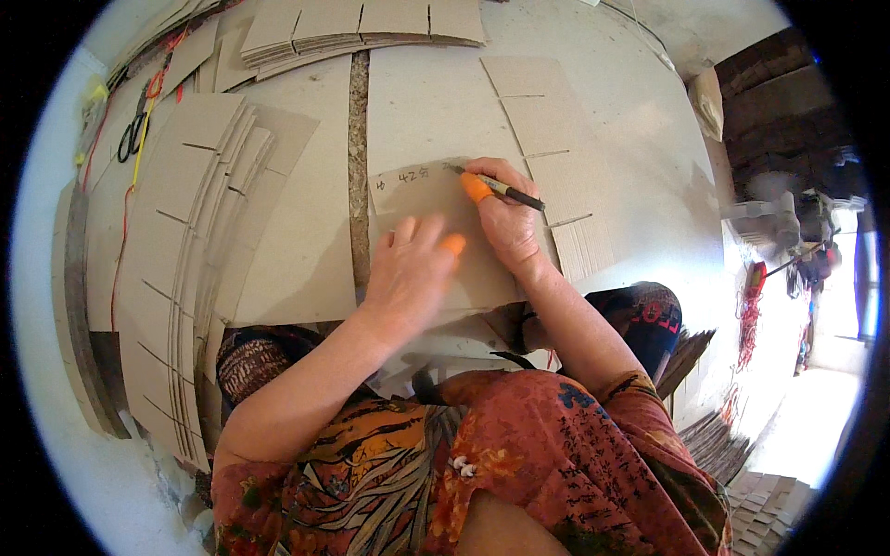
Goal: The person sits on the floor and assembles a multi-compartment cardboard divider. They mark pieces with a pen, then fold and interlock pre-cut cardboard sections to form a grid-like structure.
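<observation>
Cardboard sheet (443,202) lies mid-worktop (426,107); from the left come stacked slotted boards (158,255), a dark gap (359,157), the left hand (408,264), blurred, fingers loosely spread over the sheet, the right hand (508,218) gripping a black marker (524,196), then red cords (749,320) along the sunlit room.

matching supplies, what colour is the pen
The pen is black with a pale yellowish section, best seen in the head view.

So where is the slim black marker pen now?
The pen is in the right hand, just right of centre in the head view, near the far edge of a flat tan cardboard sheet.
</observation>
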A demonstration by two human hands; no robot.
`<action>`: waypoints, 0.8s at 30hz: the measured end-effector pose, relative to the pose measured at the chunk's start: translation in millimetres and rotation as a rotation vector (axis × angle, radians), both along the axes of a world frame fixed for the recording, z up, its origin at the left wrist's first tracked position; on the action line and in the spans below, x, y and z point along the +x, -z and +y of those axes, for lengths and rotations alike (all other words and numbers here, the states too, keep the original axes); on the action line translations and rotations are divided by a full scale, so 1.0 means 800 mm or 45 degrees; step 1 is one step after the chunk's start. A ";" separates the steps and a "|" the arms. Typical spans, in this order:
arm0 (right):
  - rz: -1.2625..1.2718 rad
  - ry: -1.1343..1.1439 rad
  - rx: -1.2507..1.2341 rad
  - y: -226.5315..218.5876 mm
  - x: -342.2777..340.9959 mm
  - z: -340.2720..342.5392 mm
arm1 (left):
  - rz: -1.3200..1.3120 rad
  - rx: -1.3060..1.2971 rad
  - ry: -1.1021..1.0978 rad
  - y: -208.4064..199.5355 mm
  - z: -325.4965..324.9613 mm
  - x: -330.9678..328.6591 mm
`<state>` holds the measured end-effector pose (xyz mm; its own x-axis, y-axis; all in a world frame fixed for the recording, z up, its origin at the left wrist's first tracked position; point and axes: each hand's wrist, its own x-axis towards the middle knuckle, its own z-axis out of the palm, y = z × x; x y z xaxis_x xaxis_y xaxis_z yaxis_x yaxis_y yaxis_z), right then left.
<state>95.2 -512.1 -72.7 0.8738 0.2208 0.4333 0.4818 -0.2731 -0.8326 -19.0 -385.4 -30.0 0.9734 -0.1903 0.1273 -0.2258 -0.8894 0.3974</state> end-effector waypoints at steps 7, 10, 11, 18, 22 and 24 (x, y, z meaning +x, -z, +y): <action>0.058 0.040 -0.046 -0.010 -0.004 0.002 | 0.068 0.028 0.002 -0.002 0.001 0.001; 0.053 0.047 -0.063 -0.010 -0.004 0.002 | 0.003 0.008 -0.017 0.001 0.000 0.000; 0.059 0.045 -0.065 -0.009 -0.004 0.001 | -0.003 0.002 -0.017 0.001 0.000 0.001; 0.029 0.050 -0.068 -0.009 -0.003 0.002 | 0.001 -0.012 -0.017 0.000 0.000 0.001; 0.073 0.048 -0.069 -0.014 -0.005 0.003 | 0.029 0.043 -0.012 -0.002 0.001 0.001; 0.058 0.060 -0.070 -0.010 -0.004 0.002 | 0.004 0.006 -0.019 -0.001 0.000 0.001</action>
<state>92.1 -510.1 -64.4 0.9022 0.2011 0.3816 0.4296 -0.3403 -0.8365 -18.3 -385.5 -29.5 0.9765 -0.1766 0.1237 -0.2117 -0.8945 0.3939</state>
